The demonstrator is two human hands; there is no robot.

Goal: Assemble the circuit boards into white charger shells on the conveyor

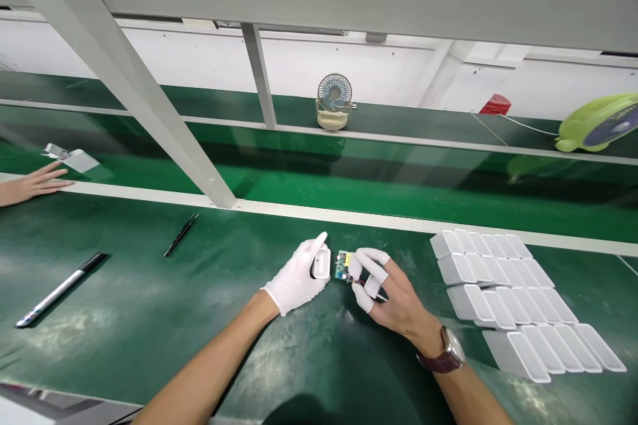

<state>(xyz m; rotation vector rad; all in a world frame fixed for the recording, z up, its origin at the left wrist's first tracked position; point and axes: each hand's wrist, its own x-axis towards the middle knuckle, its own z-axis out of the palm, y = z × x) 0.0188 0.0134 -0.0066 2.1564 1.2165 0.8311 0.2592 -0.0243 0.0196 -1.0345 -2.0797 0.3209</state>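
Observation:
My left hand [300,279], in a white glove, is closed around a small white plastic case [323,263] whose open side faces right. Just to the right of it, my right hand [386,285], with white finger cots on its fingers, pinches a small circuit board [342,265] carrying a yellow part and other components. A white piece [371,286] with thin wires sits under the right fingers, partly hidden by them. A narrow gap separates the board from the case's opening.
Rows of white plastic cases [503,305] stand on the right of the green bench. On the left lie black tweezers [181,235] and a long pen-like tool [60,290]. Another person's hand [37,184] rests at far left. A small fan [333,96] and a green fan [593,122] stand behind.

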